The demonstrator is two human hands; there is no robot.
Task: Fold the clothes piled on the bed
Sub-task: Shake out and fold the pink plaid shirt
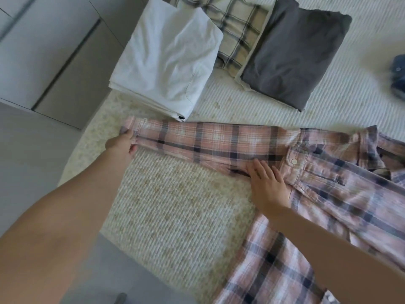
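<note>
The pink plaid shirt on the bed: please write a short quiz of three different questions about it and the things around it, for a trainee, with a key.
1. True or false: the left hand pinches the cuff end of the sleeve of the pink plaid shirt.
2. Which folded item lies nearest the sleeve? A) white garment B) grey garment C) beige checked garment
3. Fill in: the right hand rests with straight fingers on the shirt near a ____.

Key: 1 true; 2 A; 3 button.
</note>
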